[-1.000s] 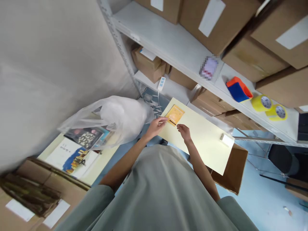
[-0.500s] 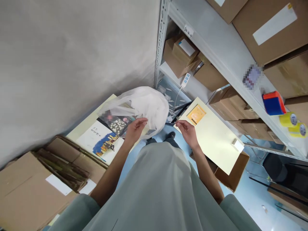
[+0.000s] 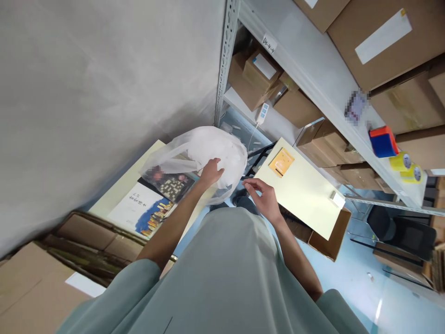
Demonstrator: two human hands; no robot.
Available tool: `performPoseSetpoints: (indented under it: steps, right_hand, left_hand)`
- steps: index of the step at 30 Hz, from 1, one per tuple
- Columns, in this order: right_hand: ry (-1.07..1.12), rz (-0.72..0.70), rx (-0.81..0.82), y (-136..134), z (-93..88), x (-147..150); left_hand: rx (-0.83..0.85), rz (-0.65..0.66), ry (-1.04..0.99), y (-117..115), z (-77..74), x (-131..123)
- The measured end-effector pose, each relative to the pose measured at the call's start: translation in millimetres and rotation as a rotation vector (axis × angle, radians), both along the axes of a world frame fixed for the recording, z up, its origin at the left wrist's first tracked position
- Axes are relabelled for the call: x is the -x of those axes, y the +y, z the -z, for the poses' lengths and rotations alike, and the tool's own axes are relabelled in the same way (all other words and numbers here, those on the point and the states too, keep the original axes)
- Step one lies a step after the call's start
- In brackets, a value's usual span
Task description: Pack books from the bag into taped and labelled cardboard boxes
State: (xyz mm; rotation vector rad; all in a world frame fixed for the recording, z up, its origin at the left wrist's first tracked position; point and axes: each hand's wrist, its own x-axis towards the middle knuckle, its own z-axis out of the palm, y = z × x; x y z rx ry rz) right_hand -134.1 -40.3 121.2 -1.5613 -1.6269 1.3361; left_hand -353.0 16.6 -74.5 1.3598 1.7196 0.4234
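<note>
A translucent white plastic bag, bulging with white contents, sits at the near-right end of a pale table by the wall. Over its front side is my left hand, fingers apart and holding nothing; whether it touches the plastic I cannot tell. My right hand hovers right of the bag, near the edge of a second pale tabletop. Its fingers are loosely bent, thumb apart, with nothing visible in them. Left of the bag lie a white printed sheet or book and a dark one, partly under the plastic.
An orange card and a small white box lie on the right tabletop. Grey shelving holds cardboard boxes, a power strip and yellow tape rolls. Flattened cardboard is stacked at lower left. A black chair stands right.
My left hand has moved right and up over the bag, its fingers spreading. The right hand has shifted slightly left and down. The view has turned a little to the right.
</note>
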Motion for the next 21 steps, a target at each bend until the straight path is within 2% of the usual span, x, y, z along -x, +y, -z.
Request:
performPoseSetpoints:
  steps: [3,5,10,15,21]
  right_hand:
    - [-0.008,0.018,0.008,-4.3,-1.4,2.2]
    - [-0.008,0.034,0.015,-7.2,-1.5,2.8]
    - [-0.01,0.061,0.038,-12.8,0.7,2.8]
    - [-0.001,0.073,0.033,-14.9,2.4,0.2]
    - [-0.004,0.058,0.026,-12.6,1.6,-4.6]
  left_hand:
    - [0.086,0.194,0.197,7.7,15.8,-7.6]
    - [0.147,0.296,0.258,6.7,25.2,-13.1]
    - [0.178,0.404,0.241,-2.7,38.0,-25.9]
    - [0.172,0.406,0.28,-8.3,33.8,-31.1]
    - [0.188,0.38,0.373,-16.2,10.4,-32.7]
